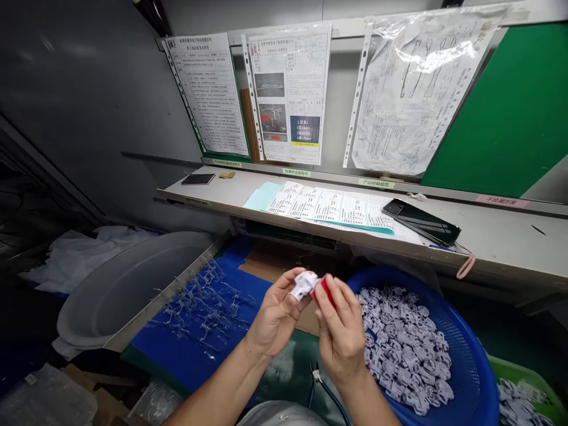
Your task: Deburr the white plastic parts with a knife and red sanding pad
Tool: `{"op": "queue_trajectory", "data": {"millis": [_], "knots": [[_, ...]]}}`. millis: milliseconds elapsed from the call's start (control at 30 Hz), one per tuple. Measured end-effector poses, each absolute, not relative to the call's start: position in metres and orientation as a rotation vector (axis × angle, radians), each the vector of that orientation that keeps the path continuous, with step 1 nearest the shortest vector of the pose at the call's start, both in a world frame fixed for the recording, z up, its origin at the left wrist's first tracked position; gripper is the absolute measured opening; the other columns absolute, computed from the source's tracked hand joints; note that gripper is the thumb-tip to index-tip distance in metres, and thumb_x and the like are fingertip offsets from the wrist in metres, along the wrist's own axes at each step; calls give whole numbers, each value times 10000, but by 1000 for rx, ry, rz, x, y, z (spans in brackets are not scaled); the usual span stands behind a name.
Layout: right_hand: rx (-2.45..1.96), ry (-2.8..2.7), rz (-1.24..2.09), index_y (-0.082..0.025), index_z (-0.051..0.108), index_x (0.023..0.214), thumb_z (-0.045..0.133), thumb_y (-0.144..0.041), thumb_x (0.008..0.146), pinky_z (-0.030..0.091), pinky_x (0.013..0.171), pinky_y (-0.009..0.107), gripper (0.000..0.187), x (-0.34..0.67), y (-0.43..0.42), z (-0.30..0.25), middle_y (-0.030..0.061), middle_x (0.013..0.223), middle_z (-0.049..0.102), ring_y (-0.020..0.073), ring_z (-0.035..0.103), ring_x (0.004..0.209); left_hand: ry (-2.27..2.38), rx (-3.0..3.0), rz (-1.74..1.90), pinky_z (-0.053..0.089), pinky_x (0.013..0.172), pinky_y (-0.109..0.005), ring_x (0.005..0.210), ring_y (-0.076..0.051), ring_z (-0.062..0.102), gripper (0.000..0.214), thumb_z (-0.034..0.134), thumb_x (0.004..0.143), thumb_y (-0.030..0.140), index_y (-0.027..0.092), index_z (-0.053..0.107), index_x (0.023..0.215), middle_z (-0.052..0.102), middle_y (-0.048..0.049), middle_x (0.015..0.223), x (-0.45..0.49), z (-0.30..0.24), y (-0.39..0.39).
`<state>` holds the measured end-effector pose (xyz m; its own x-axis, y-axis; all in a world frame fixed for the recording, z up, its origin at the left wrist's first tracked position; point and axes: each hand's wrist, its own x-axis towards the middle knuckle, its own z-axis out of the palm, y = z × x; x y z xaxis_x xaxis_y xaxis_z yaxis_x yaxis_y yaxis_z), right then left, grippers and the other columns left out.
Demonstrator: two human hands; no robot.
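Note:
My left hand [277,313] and my right hand [339,331] are raised together in the middle of the view. The fingers of my left hand pinch a small white moulded plastic part [305,285]. My right hand grips a small red object [326,290], pressed against that part, and its fingers hide most of it. Just right of my right hand lies a heap of several white plastic parts [399,349] in a blue plastic basket [470,349]. Below my hands rest blue-handled pliers [322,384].
To the left, transparent plastic runners lie on a blue mat [199,331], beside a grey tub [124,284]. A green crate [519,378] holds more white parts. Ahead, a shelf [501,248] carries papers and a phone [420,222], below posted instruction sheets [288,94].

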<state>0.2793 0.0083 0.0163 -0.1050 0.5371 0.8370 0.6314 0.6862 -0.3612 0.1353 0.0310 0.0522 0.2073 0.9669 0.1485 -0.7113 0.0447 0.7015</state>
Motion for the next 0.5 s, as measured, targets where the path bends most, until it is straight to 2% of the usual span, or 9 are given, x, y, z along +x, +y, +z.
{"op": "queue_trajectory", "data": {"millis": [100,233,333,400,500], "knots": [[-1008,-1746,-14,-235,466,1450,495,-59,925,500,998,511,555,281,1,6,121,1431,527,297,465,1318,406,783,1369,394,1118,-370,1206,-251,603,498,844,716,332,222,679,1173,677,-71,1248,131,53,33],[-941,-1586,-77,-249,485,1438,495,-75,927,452,1038,566,540,281,2,33,122,1467,488,322,458,1330,378,829,1320,438,1042,-270,1147,-203,631,509,871,682,295,207,688,1149,695,-72,1214,140,57,34],[-857,-1645,-111,-260,478,1443,528,-72,911,459,1047,541,567,276,10,40,115,1507,447,323,418,1368,341,758,1304,465,990,-231,1084,-162,653,491,847,715,322,235,678,1168,696,-51,1214,147,62,33],[-917,-1677,-21,-261,504,1424,505,-86,926,470,1049,515,528,273,11,26,109,1475,492,300,438,1361,330,752,1347,444,1039,-259,1129,-180,639,493,837,721,355,243,674,1173,685,-49,1237,147,64,35],[-1101,-1607,287,-256,620,1305,448,-183,973,527,988,424,382,272,6,0,92,1330,627,246,572,1242,342,881,1366,437,1055,-296,1186,-223,610,525,871,679,322,226,674,1155,662,-72,1257,141,64,38]]}}
